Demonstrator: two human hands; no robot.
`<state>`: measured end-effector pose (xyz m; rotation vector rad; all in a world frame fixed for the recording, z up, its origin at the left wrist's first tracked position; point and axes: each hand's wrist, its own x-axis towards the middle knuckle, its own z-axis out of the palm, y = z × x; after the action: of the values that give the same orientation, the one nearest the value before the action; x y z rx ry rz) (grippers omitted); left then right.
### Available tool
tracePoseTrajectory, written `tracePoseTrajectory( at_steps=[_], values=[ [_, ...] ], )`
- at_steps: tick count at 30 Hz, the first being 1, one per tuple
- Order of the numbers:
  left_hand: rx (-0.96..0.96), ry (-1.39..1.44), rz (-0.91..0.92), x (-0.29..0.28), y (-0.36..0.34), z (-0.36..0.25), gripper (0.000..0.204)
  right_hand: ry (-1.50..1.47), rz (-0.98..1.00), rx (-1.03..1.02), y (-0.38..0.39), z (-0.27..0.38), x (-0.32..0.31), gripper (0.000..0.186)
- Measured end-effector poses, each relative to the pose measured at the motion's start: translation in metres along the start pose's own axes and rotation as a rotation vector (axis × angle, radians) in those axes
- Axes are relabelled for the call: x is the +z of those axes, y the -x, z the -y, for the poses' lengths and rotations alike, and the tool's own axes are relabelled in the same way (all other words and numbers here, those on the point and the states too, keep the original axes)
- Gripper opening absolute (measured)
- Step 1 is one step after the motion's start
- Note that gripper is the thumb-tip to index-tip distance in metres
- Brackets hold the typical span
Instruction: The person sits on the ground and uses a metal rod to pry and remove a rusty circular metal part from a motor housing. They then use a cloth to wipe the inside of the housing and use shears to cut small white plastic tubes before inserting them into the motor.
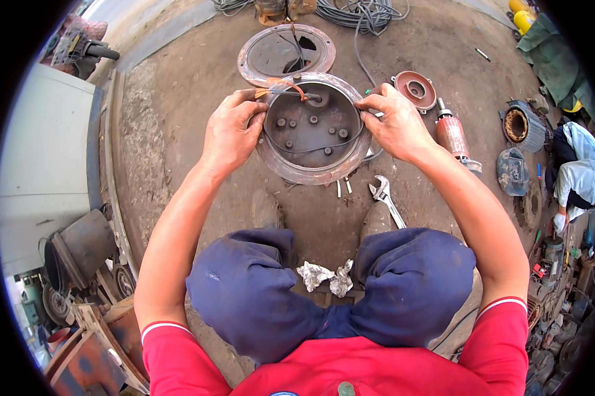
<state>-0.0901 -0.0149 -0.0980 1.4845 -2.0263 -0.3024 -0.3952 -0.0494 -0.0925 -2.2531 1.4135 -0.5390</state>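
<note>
A round metal housing (304, 175) with a wide rusty rim stands on the ground in front of me, several bolt heads inside it. Across its opening sags a thin black cord (310, 151), like a sealing ring. My left hand (234, 129) pinches it at the left rim, and my right hand (396, 122) has thumb and fingers closed on it at the right rim. Orange and dark wires (284, 84) rise from a hole inside the housing, their bare ends beside my left fingertips. Behind lies a round metal plate (258, 59) with dark gaps.
An adjustable wrench (390, 201) lies by my right shoe; crumpled white rags (314, 274) are between my knees. Rightward are a red-brown flange (424, 92), a rotor (450, 135), a stator (525, 125) and another person (581, 165). Coiled cable (360, 14) lies at the far side.
</note>
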Motion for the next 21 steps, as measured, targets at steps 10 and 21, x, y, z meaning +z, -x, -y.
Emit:
tracePoseTrajectory(
  at_steps=[10, 21],
  values=[
    [0.315, -0.219, 0.043, -0.017, 0.033, -0.025, 0.018, 0.016, -0.04, -0.329, 0.033, -0.006, -0.004, 0.022],
    [0.195, -0.233, 0.086, -0.014, 0.052, -0.039, 0.018, 0.143, -0.049, -0.479, 0.045, -0.001, -0.006, 0.024]
  ],
)
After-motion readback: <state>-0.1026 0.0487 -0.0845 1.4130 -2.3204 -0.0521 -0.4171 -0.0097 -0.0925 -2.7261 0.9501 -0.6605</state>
